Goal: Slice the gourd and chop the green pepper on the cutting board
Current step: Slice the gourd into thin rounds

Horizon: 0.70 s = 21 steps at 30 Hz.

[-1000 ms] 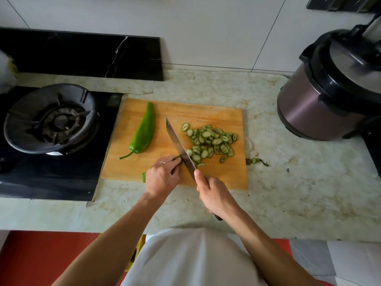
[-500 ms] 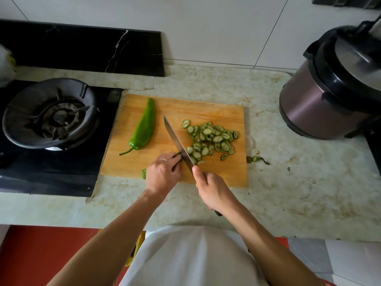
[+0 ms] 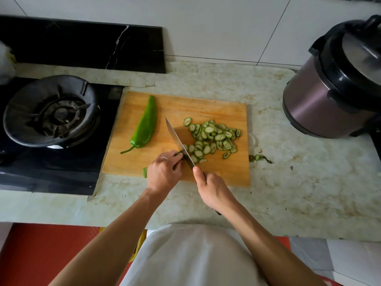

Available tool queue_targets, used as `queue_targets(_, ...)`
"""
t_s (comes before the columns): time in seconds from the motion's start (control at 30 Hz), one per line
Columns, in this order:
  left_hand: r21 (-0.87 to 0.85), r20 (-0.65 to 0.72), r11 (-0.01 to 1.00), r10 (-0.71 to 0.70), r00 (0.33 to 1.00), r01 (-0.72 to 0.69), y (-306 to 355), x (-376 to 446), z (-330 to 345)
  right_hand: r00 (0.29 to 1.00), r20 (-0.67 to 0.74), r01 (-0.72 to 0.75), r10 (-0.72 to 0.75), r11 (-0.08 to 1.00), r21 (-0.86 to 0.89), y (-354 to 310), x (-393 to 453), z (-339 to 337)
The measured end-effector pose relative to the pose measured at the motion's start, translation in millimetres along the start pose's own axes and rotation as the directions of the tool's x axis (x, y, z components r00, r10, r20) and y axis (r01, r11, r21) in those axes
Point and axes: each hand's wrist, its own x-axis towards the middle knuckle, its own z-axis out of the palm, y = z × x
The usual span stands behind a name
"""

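Left hand (image 3: 164, 174), ring on one finger, curled over the last short stub of thin green gourd (image 3: 179, 154), fingertips pinching it down onto the light wooden cutting board (image 3: 206, 106); only a sliver of stub showing past the fingertips, its far end peeking out under the wrist at the board's near edge. Right hand (image 3: 212, 190) wrapped firmly around the handle of a long steel kitchen knife (image 3: 179, 142), forefinger stretched along the spine, blade angled away from the body and touching the stub just right of the left fingertips.

Just beyond the blade, to the right: a loose heap of pale-centred green gourd slices (image 3: 212, 139), thin, light, probably moist and apt to cling to the steel. Stub itself likely soft, slim and prone to rolling; best pinned from above with fingertips tucked back, since hardly any length remains between knuckles and edge.

Beyond the left hand, further up the board: a whole glossy long green pepper (image 3: 145, 126), stem pointing toward the body, uncut. Likely hollow, light, waxy-skinned and slippery; best held flat by the thick stem end, sliced from the tip.

Off the board, right of the right hand: trimmed gourd ends (image 3: 258, 157) on the pale marbled countertop (image 3: 309, 182).
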Motion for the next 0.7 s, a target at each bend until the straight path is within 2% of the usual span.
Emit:
queue_targets(0.3, -0.013, 0.020, 1.000, -0.025, 0.999, 0.025, 0.9, 0.2, -1.6, 0.999, -0.028, 0.023, -0.022, 0.999, 0.027, -13.9, 11.2, -8.8)
queue_targets(0.43, -0.019, 0.040, 0.999, -0.028, 0.999, 0.029, -1.2, -0.2, -0.2, 0.999, -0.018, -0.045, 0.049, 0.983, 0.177, -10.3, 8.9, -14.2)
queue_targets(0.5, -0.022, 0.036, 0.999, -0.033, 0.999, 0.034, -2.8, -1.2, 0.7, 0.999, 0.008, -0.041, 0.040, 0.974, 0.221, -9.4, 4.0, -16.1)
queue_targets(0.7, -0.040, 0.007, 0.999, -0.016, 1.000, 0.017, -2.4, -1.6, 0.1, 0.999, 0.016, 0.037, -0.040, 0.987, 0.156, -9.6, -6.3, -10.3)
